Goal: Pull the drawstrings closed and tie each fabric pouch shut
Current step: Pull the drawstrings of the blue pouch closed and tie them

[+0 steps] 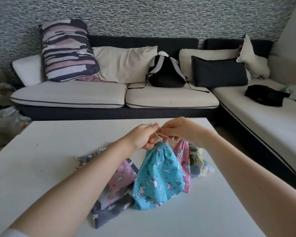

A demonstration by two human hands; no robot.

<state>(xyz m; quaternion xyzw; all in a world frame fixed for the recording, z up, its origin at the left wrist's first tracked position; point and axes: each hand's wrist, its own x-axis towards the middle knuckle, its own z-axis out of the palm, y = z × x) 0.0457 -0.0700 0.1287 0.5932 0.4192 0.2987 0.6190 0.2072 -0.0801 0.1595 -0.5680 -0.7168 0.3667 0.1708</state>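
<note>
The blue pouch [158, 178] is hanging upright over the white table [212, 211], its mouth gathered tight at the top and its lower edge appearing to rest on the tabletop; the left hand [143, 136] is gripping the gathered neck and pinching the pale drawstring [158, 135] with curled fingers; the right hand [179, 128] is pinching the other end of the same cord, its fingers bent round it, the two hands sitting just beside each other above the pouch; a pink pouch [122, 175] is lying flat to the left, partly under the left forearm, overlapping a grey pouch [109, 209] that is spreading toward the near edge; another pink pouch [182, 153] is lying behind the blue one, and a yellow-and-green pouch [197, 161] is lying just right of that; across the room a black backpack [166, 72] is sitting on the sofa [85, 94] among cushions.
</note>
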